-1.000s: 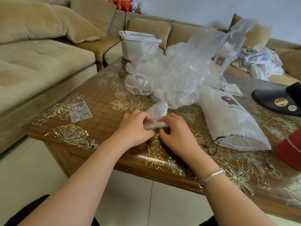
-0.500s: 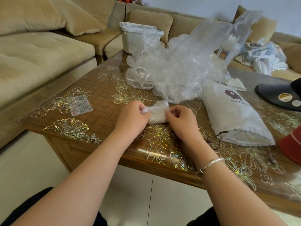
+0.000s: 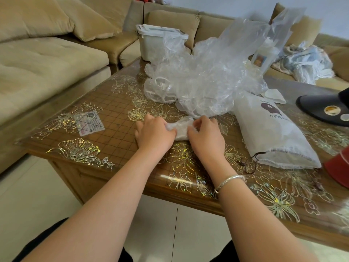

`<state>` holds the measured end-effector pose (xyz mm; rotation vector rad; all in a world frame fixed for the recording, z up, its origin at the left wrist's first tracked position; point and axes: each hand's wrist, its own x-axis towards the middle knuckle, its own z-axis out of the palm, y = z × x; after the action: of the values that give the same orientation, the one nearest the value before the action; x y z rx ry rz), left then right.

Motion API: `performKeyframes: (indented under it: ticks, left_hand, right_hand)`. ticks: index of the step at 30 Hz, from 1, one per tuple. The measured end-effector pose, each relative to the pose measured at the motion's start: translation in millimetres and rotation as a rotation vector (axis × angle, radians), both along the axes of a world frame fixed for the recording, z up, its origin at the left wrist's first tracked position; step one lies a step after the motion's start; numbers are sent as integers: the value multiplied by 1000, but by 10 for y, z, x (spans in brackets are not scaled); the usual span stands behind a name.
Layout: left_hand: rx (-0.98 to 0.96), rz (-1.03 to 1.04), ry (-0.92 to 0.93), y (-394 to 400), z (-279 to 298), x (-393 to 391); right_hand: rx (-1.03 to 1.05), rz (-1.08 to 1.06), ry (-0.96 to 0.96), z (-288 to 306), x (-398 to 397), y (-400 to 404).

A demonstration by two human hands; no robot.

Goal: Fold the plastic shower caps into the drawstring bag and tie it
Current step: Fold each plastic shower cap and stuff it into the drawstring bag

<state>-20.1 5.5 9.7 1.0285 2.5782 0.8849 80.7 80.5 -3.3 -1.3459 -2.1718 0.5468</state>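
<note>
A single wide-angle view comes from the person's head, facing forward and tilted down across the near edge of the table [image 3: 117, 114]. It sits close above both forearms, which reach in from the bottom of the frame. Beyond the table it takes in the sofa [image 3: 47, 59] at left and behind.

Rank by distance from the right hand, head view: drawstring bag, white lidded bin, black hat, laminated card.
From the right hand:
1. drawstring bag, just right
2. laminated card, left, past the left hand
3. black hat, far right
4. white lidded bin, back edge
</note>
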Motion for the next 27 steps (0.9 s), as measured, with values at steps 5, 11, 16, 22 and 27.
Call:
performKeyframes:
  ticks: [5,11,16,22,27]
  left_hand:
    - [207,-45,-269,0,83,3]
    - [516,-76,-775,-88,229,131]
    - [566,-163,-784,-79,324,365]
    - [539,-232,-685,-29,395,807]
    - [523,-304,-686,45,385,1135]
  right_hand:
    - [-226,78,354,49,54,6]
    - [-362,157,648,282,341,-79]
    - [-371,274,649,488,686,-174]
    - [-260,348,496,570,1184,-238]
    - [-197,222,428,571,1598,-215]
